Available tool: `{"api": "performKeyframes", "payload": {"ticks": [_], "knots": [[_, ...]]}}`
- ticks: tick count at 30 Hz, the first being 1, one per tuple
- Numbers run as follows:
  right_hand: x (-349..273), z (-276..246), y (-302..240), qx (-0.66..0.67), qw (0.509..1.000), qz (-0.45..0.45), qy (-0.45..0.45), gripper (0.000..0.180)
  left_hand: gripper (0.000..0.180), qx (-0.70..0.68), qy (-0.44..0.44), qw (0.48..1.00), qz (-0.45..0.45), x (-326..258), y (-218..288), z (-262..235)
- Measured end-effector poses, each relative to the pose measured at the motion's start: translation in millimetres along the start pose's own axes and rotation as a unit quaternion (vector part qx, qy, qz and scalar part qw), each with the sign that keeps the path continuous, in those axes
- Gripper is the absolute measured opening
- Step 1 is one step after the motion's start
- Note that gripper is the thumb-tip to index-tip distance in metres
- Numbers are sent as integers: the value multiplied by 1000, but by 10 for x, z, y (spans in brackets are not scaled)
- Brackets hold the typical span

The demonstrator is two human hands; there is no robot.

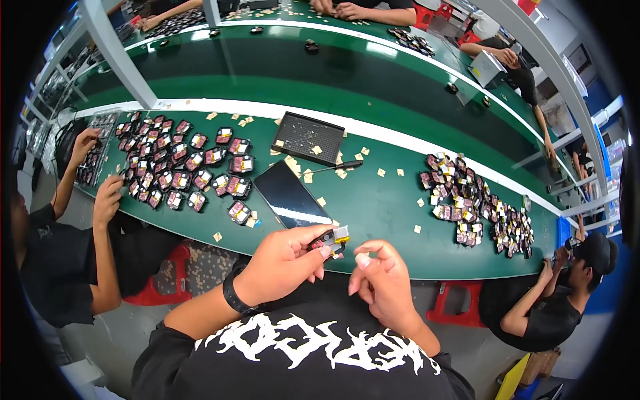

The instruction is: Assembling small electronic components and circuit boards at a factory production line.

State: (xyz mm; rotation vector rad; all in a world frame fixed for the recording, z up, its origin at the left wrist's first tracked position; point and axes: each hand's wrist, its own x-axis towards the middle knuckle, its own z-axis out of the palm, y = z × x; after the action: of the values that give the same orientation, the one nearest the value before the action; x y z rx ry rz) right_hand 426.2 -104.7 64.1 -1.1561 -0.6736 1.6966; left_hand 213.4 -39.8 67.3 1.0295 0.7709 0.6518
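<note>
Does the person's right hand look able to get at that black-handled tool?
Probably yes: nothing seems to stand between the right hand and the black-handled tool across the green tabletop; just small tan pieces lie near it.

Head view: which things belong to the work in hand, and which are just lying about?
Likely in the work:
black module, in the left hand
similar modules, grouped left and right

Apparently lying about:
dark flat panel
black tray
dark slim tool
scattered tan pieces
</note>
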Motion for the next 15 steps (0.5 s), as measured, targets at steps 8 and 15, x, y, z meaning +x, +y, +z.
{"api": "performKeyframes", "payload": {"ticks": [8,15], "knots": [[186,103,-84,-279,941,-161,99,19,30,164,-11,985,59,179,-23,29],[323,147,64,-199,962,-152,113,11,30,126,-4,991,46,359,-189,-125]]}}
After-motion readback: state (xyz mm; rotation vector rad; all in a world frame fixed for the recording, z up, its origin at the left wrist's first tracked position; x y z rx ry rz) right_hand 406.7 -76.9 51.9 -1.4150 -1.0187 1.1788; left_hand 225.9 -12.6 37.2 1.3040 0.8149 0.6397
